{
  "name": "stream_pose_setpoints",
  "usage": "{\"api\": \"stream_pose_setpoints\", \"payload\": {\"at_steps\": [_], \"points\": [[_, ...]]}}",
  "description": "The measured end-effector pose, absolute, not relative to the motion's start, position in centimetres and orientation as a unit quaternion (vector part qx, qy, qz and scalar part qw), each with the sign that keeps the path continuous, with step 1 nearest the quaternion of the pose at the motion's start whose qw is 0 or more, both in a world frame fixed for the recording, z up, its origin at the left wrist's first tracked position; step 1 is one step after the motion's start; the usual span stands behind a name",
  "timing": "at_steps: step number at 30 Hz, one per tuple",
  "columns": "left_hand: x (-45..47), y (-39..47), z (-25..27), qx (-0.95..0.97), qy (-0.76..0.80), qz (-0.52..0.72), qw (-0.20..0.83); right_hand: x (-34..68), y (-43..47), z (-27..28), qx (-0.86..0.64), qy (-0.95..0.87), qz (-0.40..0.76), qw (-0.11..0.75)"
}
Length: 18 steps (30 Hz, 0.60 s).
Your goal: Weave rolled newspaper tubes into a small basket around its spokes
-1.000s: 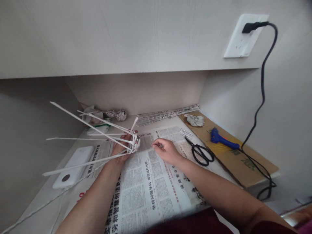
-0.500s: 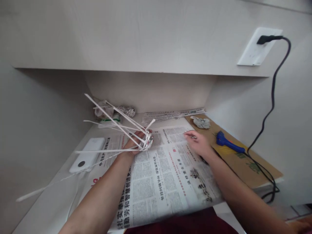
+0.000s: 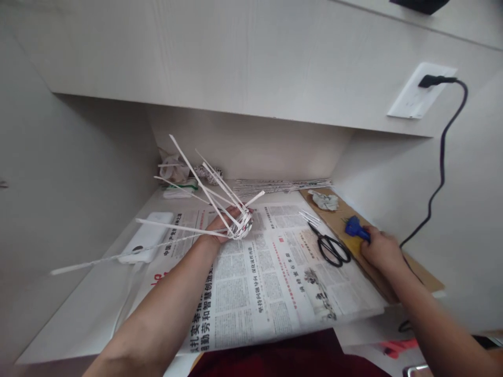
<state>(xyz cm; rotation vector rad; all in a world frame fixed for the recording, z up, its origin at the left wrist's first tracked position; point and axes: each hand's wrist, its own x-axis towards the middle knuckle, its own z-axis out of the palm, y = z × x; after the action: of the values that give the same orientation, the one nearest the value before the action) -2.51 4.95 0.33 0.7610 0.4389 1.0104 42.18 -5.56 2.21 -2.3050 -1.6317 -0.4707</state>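
My left hand (image 3: 222, 225) is closed on a small woven paper basket (image 3: 242, 225), whose long white paper strips stick out toward the left and the back. The basket partly hides the fingers. On the right, my right hand (image 3: 379, 251) is wrapped round the handle of a blue glue gun (image 3: 357, 228), over a brown cardboard sheet (image 3: 426, 277). Black-handled scissors (image 3: 333, 250) lie on the newspaper (image 3: 271, 283), left of the glue gun. Several short white paper pieces (image 3: 309, 217) lie by the scissor tips.
A bundle of rolled paper sticks (image 3: 281, 186) lies along the back wall. A crumpled grey wad (image 3: 324, 200) rests on the cardboard. At left is a white power bank-like box (image 3: 147, 238). A black cord (image 3: 442, 157) hangs from the wall socket (image 3: 422, 90).
My right hand has moved right from above the newspaper and taken hold of the glue gun. The scissors and short paper pieces now show. My left hand still holds the basket.
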Motion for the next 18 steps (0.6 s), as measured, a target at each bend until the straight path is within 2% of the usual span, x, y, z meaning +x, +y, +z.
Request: {"api": "stream_pose_setpoints", "payload": {"at_steps": [2, 4, 7, 10, 14, 18], "points": [[-2.5, 5.0, 0.4, 0.34, 0.204, 0.471, 0.788, 40.8, -5.7, 3.2, -0.803, -0.563, -0.146, 0.127], [-2.4, 4.9, 0.5, 0.327, 0.206, 0.473, 0.792, 38.9, -6.2, 4.4, -0.801, -0.565, -0.111, 0.164], [-2.2, 4.8, 0.7, 0.32, 0.201, 0.464, 0.801, 35.0, -7.7, 6.2, -0.781, -0.551, -0.019, 0.294], [-1.7, 4.6, 0.9, 0.318, 0.196, 0.456, 0.808, 30.3, -9.9, 7.7, -0.664, -0.616, 0.107, 0.409], [-0.8, 3.9, 1.1, 0.324, 0.192, 0.429, 0.821, 25.3, -12.5, 8.7, -0.574, -0.7, 0.152, 0.397], [-0.1, 3.2, 1.0, 0.347, 0.203, 0.405, 0.821, 23.1, -13.4, 8.6, -0.554, -0.733, 0.146, 0.367]]}}
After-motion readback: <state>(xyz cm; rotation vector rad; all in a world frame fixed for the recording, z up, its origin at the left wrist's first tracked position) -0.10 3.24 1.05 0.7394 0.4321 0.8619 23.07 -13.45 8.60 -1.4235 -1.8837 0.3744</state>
